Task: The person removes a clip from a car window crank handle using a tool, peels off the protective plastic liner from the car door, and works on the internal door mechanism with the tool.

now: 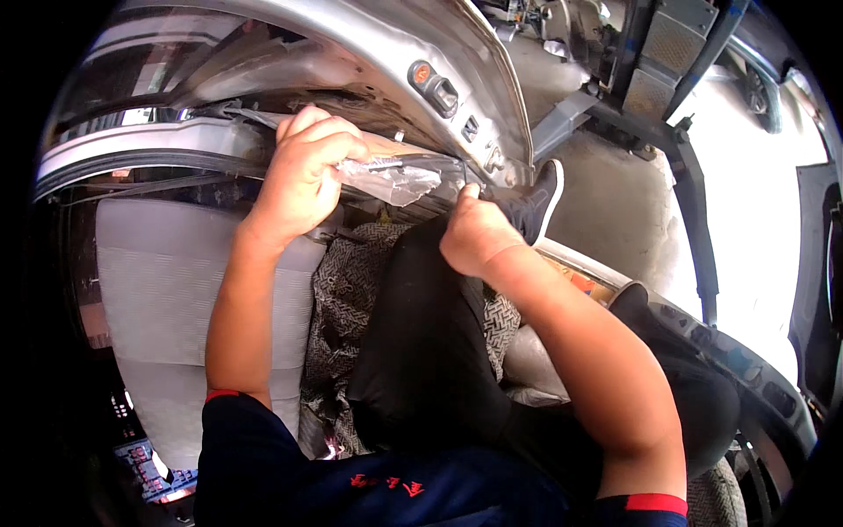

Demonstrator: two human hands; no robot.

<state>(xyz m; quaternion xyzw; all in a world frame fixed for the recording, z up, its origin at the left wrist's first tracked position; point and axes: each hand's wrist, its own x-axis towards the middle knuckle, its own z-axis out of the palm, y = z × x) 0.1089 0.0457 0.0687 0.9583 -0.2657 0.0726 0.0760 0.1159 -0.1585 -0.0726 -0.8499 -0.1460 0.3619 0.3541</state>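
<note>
My left hand point(307, 171) is closed, fingers curled at the edge of a crumpled clear plastic sheet point(404, 183) and pinching it. The sheet hangs along the lower inner edge of a silver car door point(465, 53), whose end carries a latch point(443, 95). To the right of the sheet, my right hand point(479, 230) is a closed fist with the thumb up against the sheet's dark right end. What its fingers hold is hidden.
A grey seat point(202, 272) is at my left. Patterned fabric point(338, 299) covers the floor beside my black-trousered leg point(421, 342). My shoe point(546, 198) rests by the door sill. Outside stands a metal lift arm point(694, 220) over concrete.
</note>
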